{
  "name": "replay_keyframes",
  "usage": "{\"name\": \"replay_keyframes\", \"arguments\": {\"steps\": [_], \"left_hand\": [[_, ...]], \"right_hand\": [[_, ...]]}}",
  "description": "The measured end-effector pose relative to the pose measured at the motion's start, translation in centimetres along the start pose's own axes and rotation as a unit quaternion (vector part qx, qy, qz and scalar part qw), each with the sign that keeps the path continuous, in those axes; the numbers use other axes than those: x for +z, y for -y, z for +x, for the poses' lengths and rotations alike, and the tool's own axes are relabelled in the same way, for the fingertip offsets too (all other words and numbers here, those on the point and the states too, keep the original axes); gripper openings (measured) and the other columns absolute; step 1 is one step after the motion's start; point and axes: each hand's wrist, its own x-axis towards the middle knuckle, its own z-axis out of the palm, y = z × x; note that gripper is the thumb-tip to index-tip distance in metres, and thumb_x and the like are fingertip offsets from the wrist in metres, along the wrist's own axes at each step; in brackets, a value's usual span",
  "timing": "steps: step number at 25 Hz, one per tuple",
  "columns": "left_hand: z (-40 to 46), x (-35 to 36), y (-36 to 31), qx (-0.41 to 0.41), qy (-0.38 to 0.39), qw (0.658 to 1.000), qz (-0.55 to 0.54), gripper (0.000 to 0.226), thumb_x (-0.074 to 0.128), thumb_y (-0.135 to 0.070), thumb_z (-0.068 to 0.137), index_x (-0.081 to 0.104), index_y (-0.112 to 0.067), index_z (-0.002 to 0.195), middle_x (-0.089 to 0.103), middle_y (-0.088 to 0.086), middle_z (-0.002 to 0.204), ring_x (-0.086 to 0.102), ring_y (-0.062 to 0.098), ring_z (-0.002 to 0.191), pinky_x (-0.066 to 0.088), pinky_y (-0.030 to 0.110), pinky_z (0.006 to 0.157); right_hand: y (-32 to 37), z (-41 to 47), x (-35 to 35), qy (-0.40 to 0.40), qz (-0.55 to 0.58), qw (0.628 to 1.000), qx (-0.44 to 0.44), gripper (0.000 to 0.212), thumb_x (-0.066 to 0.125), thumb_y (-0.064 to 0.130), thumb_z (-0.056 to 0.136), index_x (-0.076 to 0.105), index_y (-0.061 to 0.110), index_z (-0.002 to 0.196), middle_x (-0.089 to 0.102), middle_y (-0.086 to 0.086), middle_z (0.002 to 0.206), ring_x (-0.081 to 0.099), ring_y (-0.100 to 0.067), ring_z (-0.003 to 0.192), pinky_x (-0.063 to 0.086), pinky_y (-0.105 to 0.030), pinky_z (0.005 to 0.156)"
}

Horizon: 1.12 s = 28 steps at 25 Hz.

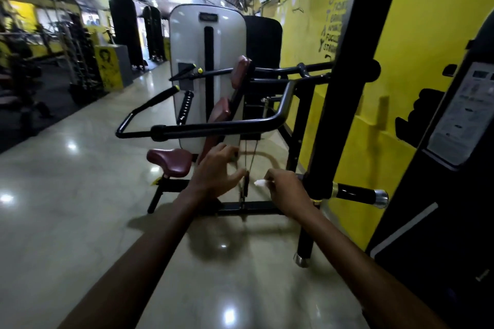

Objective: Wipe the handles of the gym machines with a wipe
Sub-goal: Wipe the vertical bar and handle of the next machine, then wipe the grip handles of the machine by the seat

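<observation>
Down in front of the seated press machine (208, 75), both arms are stretched forward and low. Right hand (287, 191) is pinching a small white wipe (259, 182) at its fingertips, fingers curled round it, knuckles up, the wad poking out toward the cables (248, 157). That looks like a ready-to-wipe hold, the cloth leading. Left hand (213, 171) is loose, fingers spread and relaxed, holding nothing, blurred as it reaches up toward the long black handle bar (213, 127) just above it. My read: it is going to steady that bar so the wipe can run along the grip. Wipe sits below the bar, apart from it, touching no handle yet. Maroon seat (169, 161) lies to the left.
</observation>
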Motion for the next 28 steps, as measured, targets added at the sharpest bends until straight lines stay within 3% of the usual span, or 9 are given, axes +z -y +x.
{"name": "replay_keyframes", "arguments": {"steps": [2,4,6,7,9,12,18,28], "left_hand": [[-2.2,-1.8,2.1,-0.093,-0.017,0.995,-0.016,0.045,0.073,-0.023,0.08,0.058,-0.006,0.119,0.058,0.006,0.106,0.058,0.019,0.1,0.045,0.025,0.078],[-4.1,-3.5,3.7,-0.178,-0.043,0.983,-0.029,0.044,0.074,-0.02,0.078,0.06,-0.005,0.117,0.062,0.011,0.108,0.061,0.024,0.101,0.047,0.027,0.08],[-5.4,-4.9,4.7,-0.228,-0.065,0.971,-0.019,0.049,0.075,-0.02,0.078,0.058,-0.004,0.121,0.062,0.011,0.115,0.059,0.018,0.099,0.042,0.01,0.075],[-5.9,-5.7,5.2,-0.243,-0.073,0.967,-0.013,0.051,0.074,-0.02,0.078,0.057,-0.003,0.123,0.062,0.01,0.117,0.056,0.013,0.096,0.038,0.003,0.07],[-6.6,-7.3,6.0,-0.261,-0.083,0.962,-0.003,0.053,0.075,-0.021,0.078,0.056,-0.003,0.124,0.061,0.009,0.116,0.053,0.01,0.094,0.034,0.005,0.069],[-7.0,-9.5,7.4,-0.277,-0.104,0.955,0.021,0.045,0.074,-0.023,0.078,0.059,-0.004,0.116,0.06,0.01,0.115,0.054,0.015,0.102,0.035,0.019,0.079],[-6.5,-13.1,11.3,-0.32,-0.129,0.938,0.036,0.064,0.072,-0.034,0.078,0.05,-0.005,0.131,0.053,0.012,0.13,0.049,0.023,0.121,0.036,0.022,0.091],[-1.8,-18.2,23.5,-0.377,-0.184,0.904,0.082,0.059,0.068,-0.033,0.082,0.047,-0.01,0.132,0.049,0.006,0.135,0.044,0.02,0.128,0.038,0.03,0.098]], "right_hand": [[1.2,1.6,0.3,-0.002,0.036,0.999,0.015,0.01,0.055,0.011,0.089,0.063,0.005,0.086,0.064,-0.011,0.086,0.061,-0.024,0.078,0.048,-0.034,0.064],[2.7,3.1,1.1,-0.001,0.059,0.998,0.019,0.012,0.055,0.01,0.089,0.063,0.004,0.082,0.064,-0.012,0.084,0.061,-0.024,0.078,0.05,-0.035,0.066],[4.1,4.2,1.8,-0.006,0.09,0.996,0.026,0.012,0.055,0.009,0.088,0.064,0.004,0.081,0.064,-0.011,0.083,0.061,-0.022,0.076,0.051,-0.033,0.065],[4.9,4.8,2.0,-0.009,0.099,0.995,0.023,0.012,0.055,0.009,0.088,0.064,0.004,0.082,0.063,-0.01,0.081,0.059,-0.019,0.071,0.049,-0.025,0.061],[6.7,6.0,2.2,-0.01,0.108,0.994,0.009,0.014,0.054,0.009,0.089,0.064,0.002,0.081,0.058,-0.005,0.074,0.049,-0.007,0.058,0.038,-0.012,0.048],[9.4,8.3,2.5,-0.007,0.132,0.991,-0.008,0.021,0.055,0.008,0.088,0.054,0.011,0.067,0.049,0.002,0.063,0.046,-0.008,0.056,0.029,-0.012,0.045],[14.3,14.0,5.2,0.002,0.168,0.985,-0.043,0.011,0.058,0.009,0.084,0.067,0.007,0.079,0.067,-0.01,0.078,0.064,-0.023,0.072,0.05,-0.031,0.062],[23.2,27.9,12.3,0.012,0.236,0.966,-0.107,0.011,0.059,0.005,0.082,0.066,0.011,0.076,0.065,-0.008,0.073,0.063,-0.022,0.073,0.044,-0.028,0.062]]}}
